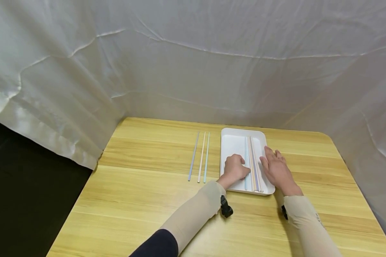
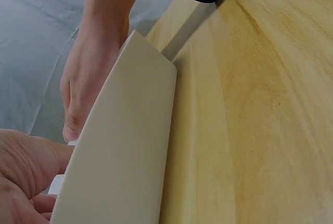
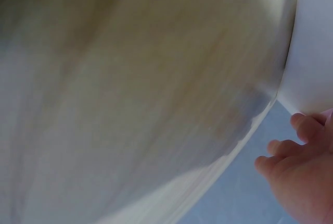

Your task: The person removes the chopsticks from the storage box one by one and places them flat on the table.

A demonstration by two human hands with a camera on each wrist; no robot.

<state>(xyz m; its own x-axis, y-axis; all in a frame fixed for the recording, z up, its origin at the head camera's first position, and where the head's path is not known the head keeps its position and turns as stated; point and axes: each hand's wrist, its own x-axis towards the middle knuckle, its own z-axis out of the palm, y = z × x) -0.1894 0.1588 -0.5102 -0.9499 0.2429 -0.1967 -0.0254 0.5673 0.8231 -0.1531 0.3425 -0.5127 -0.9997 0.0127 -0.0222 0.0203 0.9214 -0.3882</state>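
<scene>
A shallow white tray [image 1: 229, 142] lies on the wooden table, holding several thin pastel chopsticks [image 1: 253, 157] side by side lengthwise. My left hand [image 1: 235, 168] reaches over its left rim with curled fingers, pinching a light blue chopstick [image 1: 246, 184] at mid-length; that chopstick lies slightly left of the rest. The tray wall [image 2: 119, 130] hides the left fingertips in the left wrist view. At the tray's right rim, my right hand [image 1: 277, 170] rests with its fingers extended, the thumb reaching over the edge. The right fingers [image 3: 307, 127] also show in the right wrist view.
Left of the tray lie a purple chopstick [image 1: 193, 157], a pink chopstick [image 1: 201, 157] and another light blue chopstick [image 1: 206, 157], spaced apart. A pale curtain [image 1: 212, 82] hangs behind the wooden table [image 1: 141, 192] and along its sides.
</scene>
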